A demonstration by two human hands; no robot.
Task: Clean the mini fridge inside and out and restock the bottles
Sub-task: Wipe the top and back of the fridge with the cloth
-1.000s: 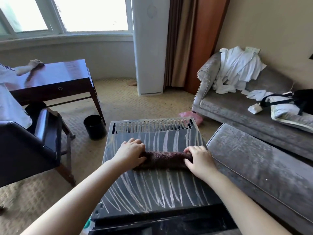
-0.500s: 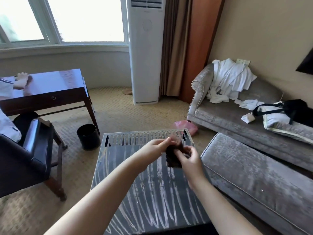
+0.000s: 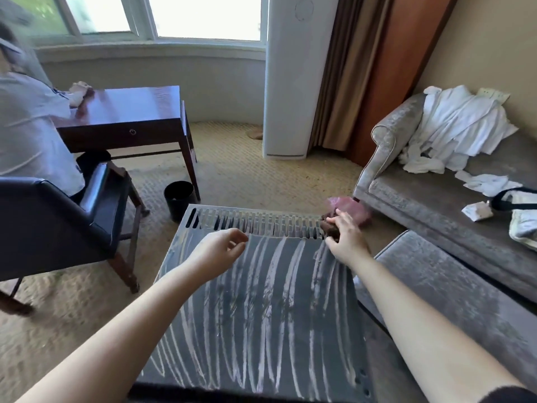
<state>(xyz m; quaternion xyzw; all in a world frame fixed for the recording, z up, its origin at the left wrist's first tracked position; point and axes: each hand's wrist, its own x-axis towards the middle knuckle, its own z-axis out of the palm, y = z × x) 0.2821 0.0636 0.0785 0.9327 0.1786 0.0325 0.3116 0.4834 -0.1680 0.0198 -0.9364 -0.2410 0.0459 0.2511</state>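
The mini fridge lies below me with a dark flat panel facing up, streaked with pale wipe marks, and a row of vent slots along its far edge. My right hand grips a bunched brown cloth at the right end of the vent slots. My left hand hovers over the panel near the slots' middle, fingers loosely curled and holding nothing. No bottles are in view.
A grey ottoman sits right of the fridge, with a grey sofa carrying white linens behind it. A pink bag lies on the carpet. At left are a dark chair, a wooden desk, a black bin and a seated person.
The cloth was rolled flat under both hands, then bunched up between them. Now only my right hand holds it, moved to the far right end of the vents; my left hand has let go.
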